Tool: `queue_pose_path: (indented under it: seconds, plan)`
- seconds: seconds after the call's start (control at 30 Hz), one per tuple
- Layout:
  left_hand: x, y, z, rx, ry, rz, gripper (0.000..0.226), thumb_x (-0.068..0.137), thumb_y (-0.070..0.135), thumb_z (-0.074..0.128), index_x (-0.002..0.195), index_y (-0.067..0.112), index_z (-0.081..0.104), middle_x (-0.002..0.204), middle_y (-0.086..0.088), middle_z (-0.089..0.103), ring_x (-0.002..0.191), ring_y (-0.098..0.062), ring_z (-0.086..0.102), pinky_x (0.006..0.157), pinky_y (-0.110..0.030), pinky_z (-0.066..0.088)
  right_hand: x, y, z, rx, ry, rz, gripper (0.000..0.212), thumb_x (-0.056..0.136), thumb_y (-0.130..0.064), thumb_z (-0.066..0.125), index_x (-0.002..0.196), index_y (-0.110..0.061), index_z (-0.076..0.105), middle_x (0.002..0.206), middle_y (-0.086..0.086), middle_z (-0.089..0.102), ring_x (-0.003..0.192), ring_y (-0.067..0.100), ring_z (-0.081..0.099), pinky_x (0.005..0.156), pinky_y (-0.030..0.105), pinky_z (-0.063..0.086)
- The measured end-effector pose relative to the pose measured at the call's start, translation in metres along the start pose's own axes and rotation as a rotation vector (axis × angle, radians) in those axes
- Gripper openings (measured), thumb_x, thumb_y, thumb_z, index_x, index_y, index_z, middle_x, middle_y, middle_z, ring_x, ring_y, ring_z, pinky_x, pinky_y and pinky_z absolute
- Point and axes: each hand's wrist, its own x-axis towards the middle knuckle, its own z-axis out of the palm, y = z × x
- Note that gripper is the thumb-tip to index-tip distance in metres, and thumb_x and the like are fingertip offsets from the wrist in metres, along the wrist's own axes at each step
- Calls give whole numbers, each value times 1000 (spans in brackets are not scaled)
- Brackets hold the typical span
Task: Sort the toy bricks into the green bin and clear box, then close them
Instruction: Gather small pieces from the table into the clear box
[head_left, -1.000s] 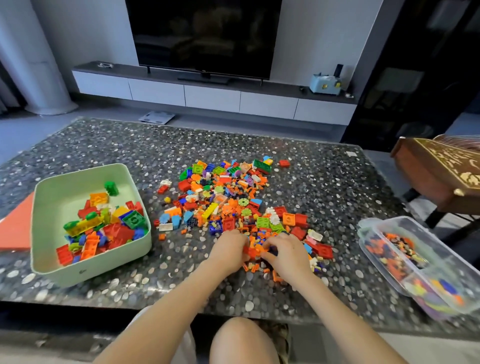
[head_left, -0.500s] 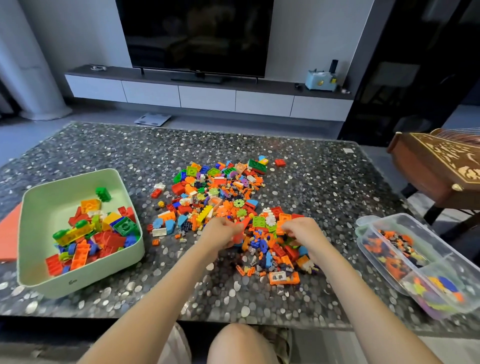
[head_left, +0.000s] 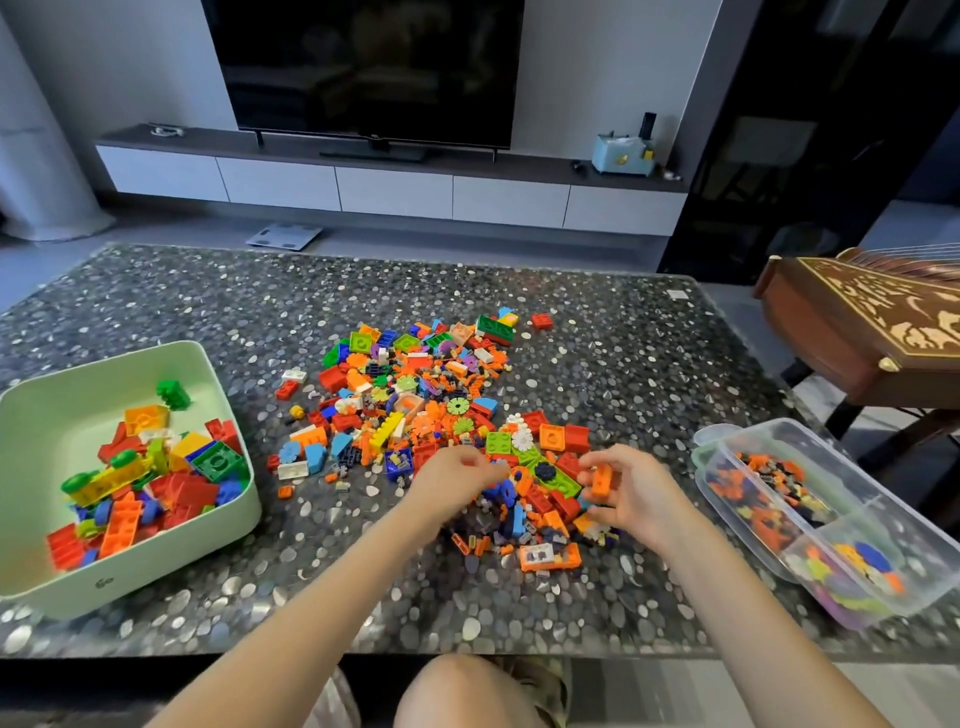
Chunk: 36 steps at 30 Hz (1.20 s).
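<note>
Currently | orange brick (head_left: 602, 479) is pinched by right grip (head_left: 639, 493) | left grip (head_left: 452, 480) is curled over brick pile (head_left: 415, 395) at worktop (head_left: 623, 353) centre, hold unclear | green bin (head_left: 57, 415) is set at 9 o'clock | clear box (head_left: 857, 470) at 3 o'clock

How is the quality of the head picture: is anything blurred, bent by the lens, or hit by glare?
Head view: the left hand is slightly blurred, the right hand pinching an orange brick sharper; the wide lens bends the column at left; the television screen carries dim reflections; bricks in the clear box look hazy through its wall.
</note>
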Motion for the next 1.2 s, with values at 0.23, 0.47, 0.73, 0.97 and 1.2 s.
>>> queue_pose_path:
  seconds: [0.23, 0.47, 0.73, 0.97, 1.2]
  plan:
    - [-18, -1, 38, 990, -80, 470, 45, 77, 51, 67, 113, 25, 64, 103, -1, 62, 96, -19, 57, 70, -26, 39, 7, 26, -1, -1297, 30, -428, 42, 87, -41, 63, 124, -24, 58, 124, -8, 55, 112, 13, 54, 87, 28, 44]
    - [-8, -20, 50, 920, 47, 473, 36, 82, 46, 63, 108, 21, 66, 104, -4, 54, 99, -22, 50, 77, -31, 43, 19, 22, 9, -1047, 141, -480, 30, 91, -42, 57, 96, -13, 63, 83, 8, 63, 72, 17, 54, 61, 29, 38]
    - [9, 3, 20, -302, -101, -212, 34, 79, 40, 72, 80, 9, 57, 59, -1, 45, 46, -12, 37, 40, -17, 25, 21, -6, 15, -110, 66, 47, 30, 89, -33, 64, 97, -4, 62, 93, 12, 68, 68, 17, 67, 32, 18, 36]
    - [16, 1, 1, -1058, -331, -667, 28, 71, 24, 75, 88, 5, 64, 80, -2, 71, 49, -10, 55, 34, -13, 29, 18, -4, 34, -440, 109, -161, 39, 83, -29, 71, 58, -14, 46, 54, 6, 48, 42, 13, 40, 38, 20, 28]
    - [19, -3, -2, -868, -315, -556, 28, 73, 25, 75, 87, 11, 55, 75, 1, 68, 49, -5, 43, 35, -13, 24, 13, -8, 53, -136, -50, 45, 20, 90, -30, 54, 83, -11, 55, 63, 8, 53, 41, 12, 37, 36, 18, 21]
